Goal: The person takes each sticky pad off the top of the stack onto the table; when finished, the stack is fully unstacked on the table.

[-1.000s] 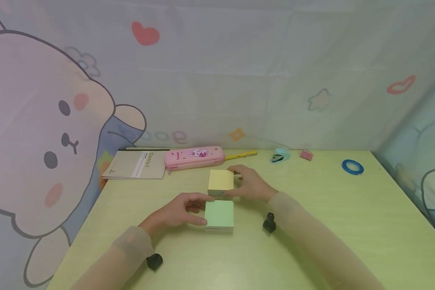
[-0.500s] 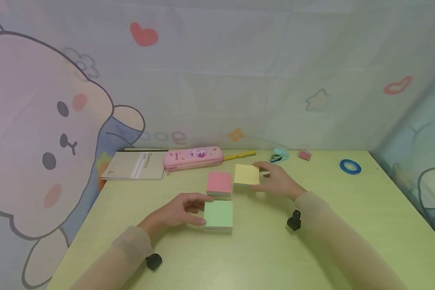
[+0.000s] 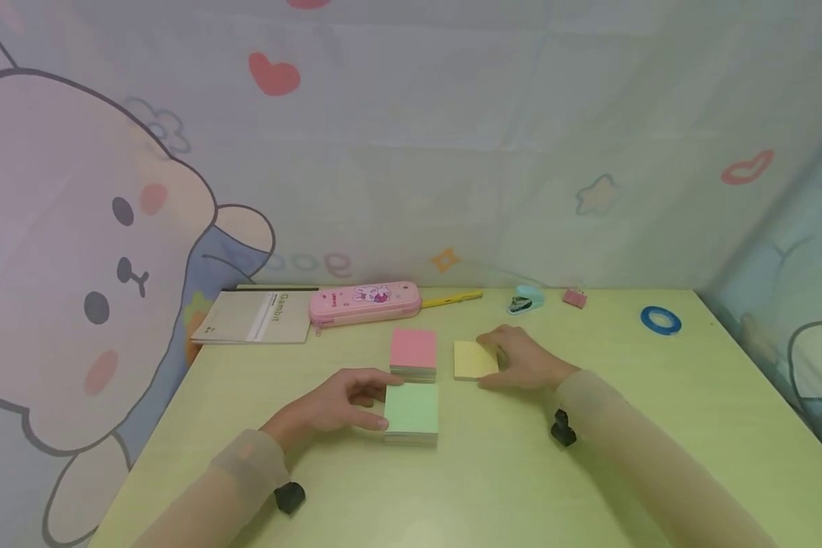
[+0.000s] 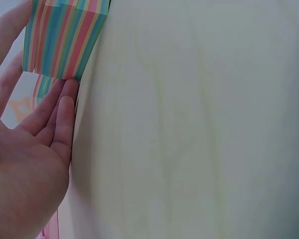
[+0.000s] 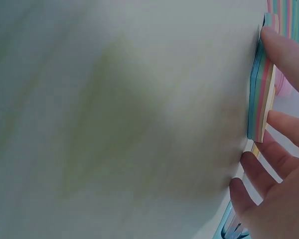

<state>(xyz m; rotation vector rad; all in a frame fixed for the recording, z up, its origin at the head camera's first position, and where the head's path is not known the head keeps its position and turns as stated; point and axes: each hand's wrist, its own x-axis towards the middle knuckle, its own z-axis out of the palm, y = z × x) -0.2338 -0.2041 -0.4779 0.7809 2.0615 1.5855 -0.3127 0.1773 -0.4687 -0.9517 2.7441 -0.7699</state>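
My left hand (image 3: 336,399) holds a thick stack of sticky notes with a green top sheet (image 3: 411,409), thumb at the near left corner and index finger at the far one. Its striped layers (image 4: 65,37) show in the left wrist view. With thumb and index finger, my right hand (image 3: 524,361) grips the right side of a thin yellow-topped sticky note pad (image 3: 475,360). In the right wrist view that pad's coloured edge (image 5: 260,94) lies low at the table surface. Between and behind them stands a pink-topped sticky note stack (image 3: 413,350), just beyond the green one.
Along the back lie a notebook (image 3: 256,317), a pink pencil case (image 3: 365,304), a yellow pencil-like stick (image 3: 452,299), a mint stapler (image 3: 524,300) and a pink binder clip (image 3: 575,297). A blue tape roll (image 3: 647,320) sits far right. A printed cloth (image 3: 397,152) hangs behind the table.
My right hand has lifted the yellow-topped pad off the rear stack, baring its pink sheet, and moved it right, then down to the table. The left hand stays at the green stack.
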